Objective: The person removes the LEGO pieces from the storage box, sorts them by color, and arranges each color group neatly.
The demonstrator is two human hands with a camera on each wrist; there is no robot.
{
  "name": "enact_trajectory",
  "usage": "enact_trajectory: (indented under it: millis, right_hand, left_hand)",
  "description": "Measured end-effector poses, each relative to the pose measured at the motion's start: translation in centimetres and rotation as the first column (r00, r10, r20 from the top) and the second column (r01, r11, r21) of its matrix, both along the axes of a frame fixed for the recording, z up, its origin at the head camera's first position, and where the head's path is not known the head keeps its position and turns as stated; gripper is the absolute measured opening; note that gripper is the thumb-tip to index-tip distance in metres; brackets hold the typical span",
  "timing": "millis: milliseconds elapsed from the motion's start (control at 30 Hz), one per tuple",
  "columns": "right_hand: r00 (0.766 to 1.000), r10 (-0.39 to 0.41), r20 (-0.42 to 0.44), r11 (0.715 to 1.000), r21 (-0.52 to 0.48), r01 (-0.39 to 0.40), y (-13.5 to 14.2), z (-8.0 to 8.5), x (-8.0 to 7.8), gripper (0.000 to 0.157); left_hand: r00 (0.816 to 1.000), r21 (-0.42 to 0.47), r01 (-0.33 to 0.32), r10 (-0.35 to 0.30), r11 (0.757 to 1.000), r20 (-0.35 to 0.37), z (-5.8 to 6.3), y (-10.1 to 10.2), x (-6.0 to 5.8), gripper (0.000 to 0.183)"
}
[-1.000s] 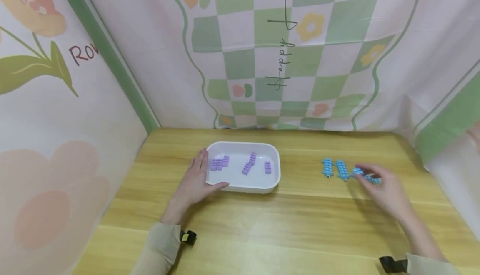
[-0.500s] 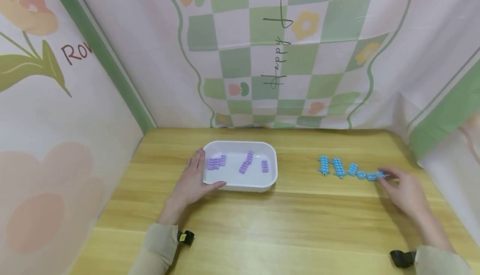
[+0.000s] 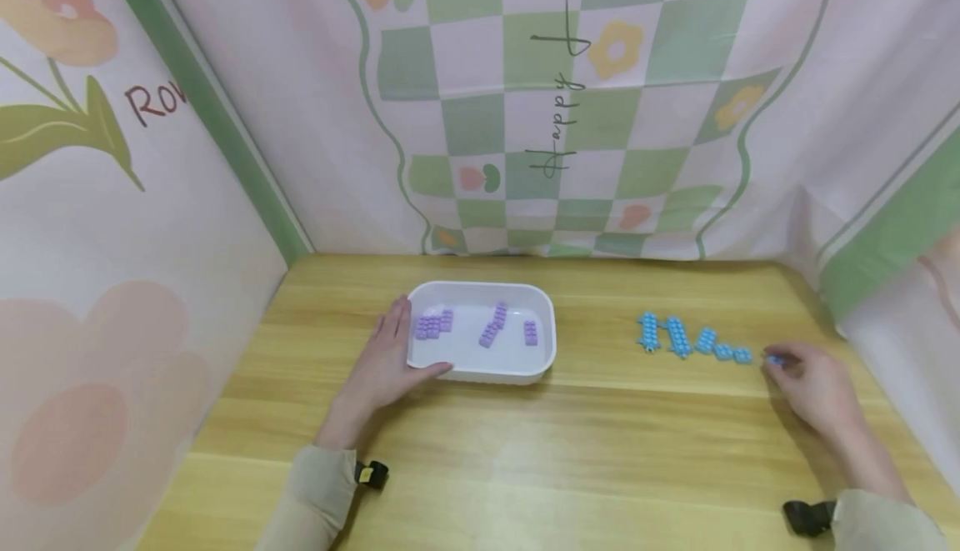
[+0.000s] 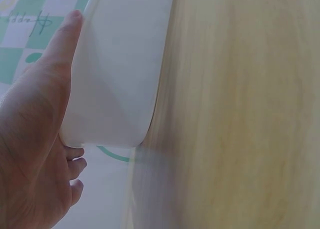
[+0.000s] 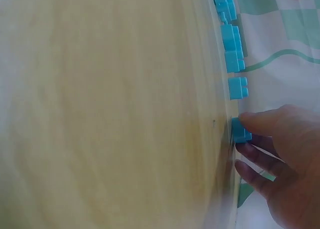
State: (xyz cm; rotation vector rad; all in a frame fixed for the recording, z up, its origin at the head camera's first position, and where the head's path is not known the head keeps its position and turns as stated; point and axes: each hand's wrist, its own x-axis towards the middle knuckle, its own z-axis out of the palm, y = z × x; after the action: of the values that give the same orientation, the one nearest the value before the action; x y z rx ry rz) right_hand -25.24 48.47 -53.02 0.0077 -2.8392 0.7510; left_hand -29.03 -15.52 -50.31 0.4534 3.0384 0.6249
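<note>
I've right hand (image 3: 819, 390) pinching blue toy brick (image 5: 240, 131), right of white tray (image 3: 487, 375); left hand (image 3: 384, 365) spread against tray's end. Sloppy release might tip brick.

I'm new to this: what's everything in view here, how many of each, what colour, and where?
Tray: one, white, on the table, left of the blue blocks.
Purple blocks: about six, purple, in the tray; some touch, so the count is uncertain.
Blue blocks: six pieces, blue; five right of the tray, one in the right hand.
Table: one, wood-toned, under the tray.
Cloth: panels uncounted, mostly white, green and pink, around the table.
Wrist cameras: two, black, at the wrists.
Sleeves: two, beige, bottom edge.
Left hand: one, bare, against the tray.
Right hand: one, bare, pinching a block.
</note>
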Motion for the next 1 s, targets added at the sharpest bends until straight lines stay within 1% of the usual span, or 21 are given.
enact_trajectory:
  millis: [133,200,267,400,467,533,633,667,700,833,900,1000]
  right_hand:
    - [1.0,0.008,-0.022,1.0,-0.005,-0.009,-0.7,0.0,0.1,0.033]
    - [0.999,0.022,-0.049,1.0,-0.015,-0.022,-1.6,0.5,0.0,0.038]
    - [0.996,0.044,-0.083,0.998,-0.03,-0.047,-3.1,1.4,-0.1,0.043]
    - [0.983,0.114,-0.141,0.992,-0.042,-0.121,-7.3,3.7,-1.3,0.049]
    - [0.969,0.169,-0.18,0.983,-0.047,-0.18,-10.1,4.8,-1.9,0.051]
    - [0.948,0.227,-0.222,0.969,-0.046,-0.243,-13.2,5.8,-2.6,0.052]
    - [0.908,0.326,-0.262,0.934,-0.058,-0.352,-18.2,6.9,-3.6,0.052]
    - [0.897,0.358,-0.258,0.919,-0.073,-0.387,-19.8,7.3,-4.0,0.052]
    - [0.888,0.386,-0.249,0.905,-0.083,-0.417,-21.4,7.5,-4.3,0.053]
    - [0.858,0.487,-0.162,0.846,-0.154,-0.51,-27.1,8.1,-5.7,0.055]
    - [0.84,0.526,-0.134,0.82,-0.183,-0.542,-29.7,7.9,-6.4,0.055]
    - [0.789,0.594,-0.159,0.761,-0.205,-0.615,-32.9,6.7,-7.8,0.055]
  left_hand:
    - [1.0,-0.007,0.0,0.0,1.0,0.005,0.0,0.0,0.0,0.135]
    - [1.0,-0.003,0.003,-0.003,1.0,0.004,0.0,0.0,0.0,0.135]
    - [1.0,-0.005,0.004,-0.004,1.0,0.004,0.1,0.1,0.0,0.135]
    - [1.0,-0.012,0.001,-0.001,1.0,0.003,0.1,0.1,0.0,0.136]
    - [1.0,-0.013,-0.002,0.002,1.0,0.001,0.1,0.1,0.0,0.136]
    - [1.0,-0.011,-0.005,0.005,1.0,-0.002,0.1,0.0,0.0,0.136]
    - [1.0,-0.013,-0.01,0.01,1.0,-0.002,0.1,-0.1,0.0,0.136]
    - [1.0,-0.012,-0.009,0.009,1.0,-0.004,0.1,-0.1,0.0,0.136]
    - [1.0,-0.012,-0.009,0.009,1.0,-0.002,0.0,-0.1,0.0,0.136]
    - [1.0,-0.008,-0.009,0.009,1.0,-0.001,0.0,0.0,0.0,0.136]
    - [1.0,-0.007,-0.01,0.01,1.0,0.002,0.1,0.1,0.1,0.136]
    - [1.0,-0.021,-0.007,0.007,1.0,0.003,0.1,0.1,0.0,0.136]
